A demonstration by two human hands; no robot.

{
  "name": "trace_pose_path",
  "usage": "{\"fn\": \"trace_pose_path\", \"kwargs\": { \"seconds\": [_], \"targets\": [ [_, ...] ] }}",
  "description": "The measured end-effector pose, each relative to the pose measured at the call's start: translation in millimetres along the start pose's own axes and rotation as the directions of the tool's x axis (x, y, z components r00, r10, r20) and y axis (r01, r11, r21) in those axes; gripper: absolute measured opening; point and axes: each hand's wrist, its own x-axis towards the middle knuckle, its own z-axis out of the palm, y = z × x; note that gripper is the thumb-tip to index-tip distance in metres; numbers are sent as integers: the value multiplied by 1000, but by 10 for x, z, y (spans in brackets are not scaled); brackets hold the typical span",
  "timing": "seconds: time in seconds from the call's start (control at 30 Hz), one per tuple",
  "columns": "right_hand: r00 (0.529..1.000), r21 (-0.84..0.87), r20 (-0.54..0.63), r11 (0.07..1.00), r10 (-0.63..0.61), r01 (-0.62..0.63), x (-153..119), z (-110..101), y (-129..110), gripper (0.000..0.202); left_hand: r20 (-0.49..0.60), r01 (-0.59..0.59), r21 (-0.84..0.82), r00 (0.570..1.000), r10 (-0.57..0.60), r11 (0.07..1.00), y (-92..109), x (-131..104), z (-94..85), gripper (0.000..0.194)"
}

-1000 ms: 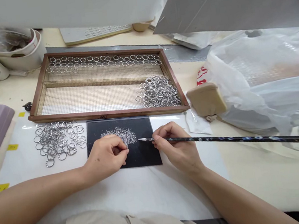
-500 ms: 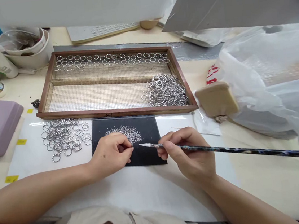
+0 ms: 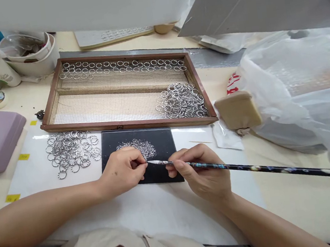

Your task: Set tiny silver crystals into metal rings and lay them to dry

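My left hand [image 3: 125,165] is closed in a pinch above the black board [image 3: 165,174]. A tiny silvery edge shows at its fingertips, but the fingers hide the rest. Between thumb and fingers, my right hand [image 3: 202,171] grips a long white-tipped picker pen [image 3: 248,168] with a dark, patterned shaft. The pen's tip meets the fingertips of my left hand. Just behind them, many tiny shiny stones [image 3: 148,147] are spread on the board. To the left, a loose pile of silver rings [image 3: 72,149] lies on the white sheet [image 3: 39,177].
Beyond the board stands a wood-framed mesh tray [image 3: 132,124], with rows of rings [image 3: 120,64] at its back and a heap of rings [image 3: 183,103] at right. A tan block [image 3: 237,109] and plastic bags [image 3: 306,94] are on the right. At left lies a mauve case [image 3: 0,139].
My right hand has moved left with the picker pen, bringing its tip from a short gap up to my left fingertips. My left hand has stayed in place.
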Motion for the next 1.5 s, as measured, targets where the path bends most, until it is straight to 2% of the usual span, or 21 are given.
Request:
{"fn": "trace_pose_path", "kwargs": {
  "seconds": [0.43, 1.5],
  "targets": [
    [998, -15, 19, 998, -54, 54, 5, -1, 34, 15, -20, -42, 11, 999, 42, 999, -34, -4, 9, 13],
    [1000, -36, -17, 999, -2, 2, 1, -24, 13, 14, -9, -27, 0, 1000, 27, 1000, -35, -6, 9, 13]
  ]
}}
